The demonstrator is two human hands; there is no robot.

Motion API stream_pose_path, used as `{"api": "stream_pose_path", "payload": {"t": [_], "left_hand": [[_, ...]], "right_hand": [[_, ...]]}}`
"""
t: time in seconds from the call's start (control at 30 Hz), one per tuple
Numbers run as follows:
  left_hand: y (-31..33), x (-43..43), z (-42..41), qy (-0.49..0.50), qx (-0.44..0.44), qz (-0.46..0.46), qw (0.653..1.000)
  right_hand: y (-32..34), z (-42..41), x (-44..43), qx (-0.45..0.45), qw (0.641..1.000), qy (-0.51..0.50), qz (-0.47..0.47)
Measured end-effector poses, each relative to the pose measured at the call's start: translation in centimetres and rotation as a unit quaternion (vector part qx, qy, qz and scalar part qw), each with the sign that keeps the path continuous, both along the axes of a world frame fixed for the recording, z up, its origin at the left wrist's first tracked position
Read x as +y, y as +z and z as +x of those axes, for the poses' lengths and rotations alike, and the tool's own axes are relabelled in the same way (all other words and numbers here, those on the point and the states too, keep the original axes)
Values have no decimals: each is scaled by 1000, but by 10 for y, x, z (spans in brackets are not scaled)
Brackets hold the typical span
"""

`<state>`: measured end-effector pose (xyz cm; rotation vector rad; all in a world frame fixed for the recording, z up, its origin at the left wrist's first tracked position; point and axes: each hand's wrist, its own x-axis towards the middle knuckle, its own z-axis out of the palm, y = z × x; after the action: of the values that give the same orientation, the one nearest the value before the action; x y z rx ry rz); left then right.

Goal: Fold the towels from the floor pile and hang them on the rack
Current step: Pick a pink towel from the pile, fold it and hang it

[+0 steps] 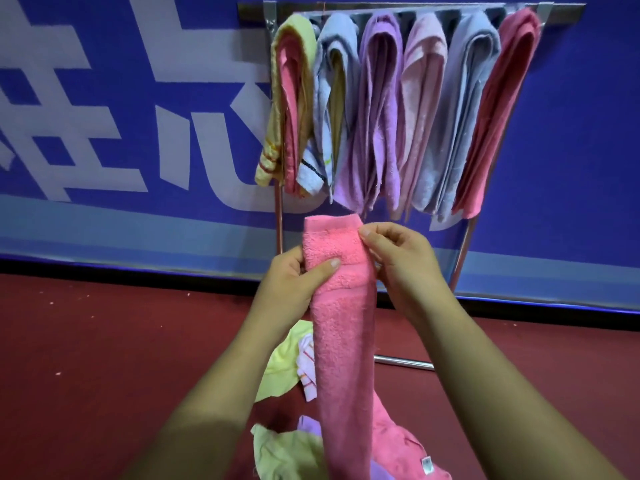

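One rack (pixel 568 13) is shown at 1 o'clock, bearing six hanging towel bundles (pixel 381 109). One pink towel (pixel 341 341) is held by two hands, the left hand (pixel 294 282) and the right hand (pixel 401 265). At least four loose towels (pixel 280 365) are counted at 6 o'clock.

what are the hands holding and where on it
Both hands hold the pink towel near its top end: the left hand grips its left edge, the right hand pinches its right edge.
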<state>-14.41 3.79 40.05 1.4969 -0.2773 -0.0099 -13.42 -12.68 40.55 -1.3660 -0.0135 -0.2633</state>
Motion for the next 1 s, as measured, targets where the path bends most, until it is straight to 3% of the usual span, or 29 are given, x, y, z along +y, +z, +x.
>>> {"api": "stream_pose_path", "payload": {"t": [0.13,0.3,0.5,0.63,0.73,0.83,0.9,1.0], "left_hand": [[1,-1,10,43,9,-41,998],[5,4,22,47,-10,-74,996],[0,9,32,93,19,-77,993],[0,7,26,-87,122,-192,970],[-7,15,20,-156,107,-5,982],[-19,21,16,-161,44,178,970],[-24,21,14,-140,11,208,968],[-27,16,12,-134,9,162,978]], "right_hand": [[-27,-5,1,63,985,98,129],[-60,-9,-3,93,978,184,36],[-59,-11,-2,66,984,163,29],[-47,-13,1,48,991,112,56],[-35,-15,-2,43,987,73,134],[-30,-15,-8,64,990,39,116],[-30,-13,-10,79,992,24,94],[-28,-13,-11,92,990,20,108]]}}
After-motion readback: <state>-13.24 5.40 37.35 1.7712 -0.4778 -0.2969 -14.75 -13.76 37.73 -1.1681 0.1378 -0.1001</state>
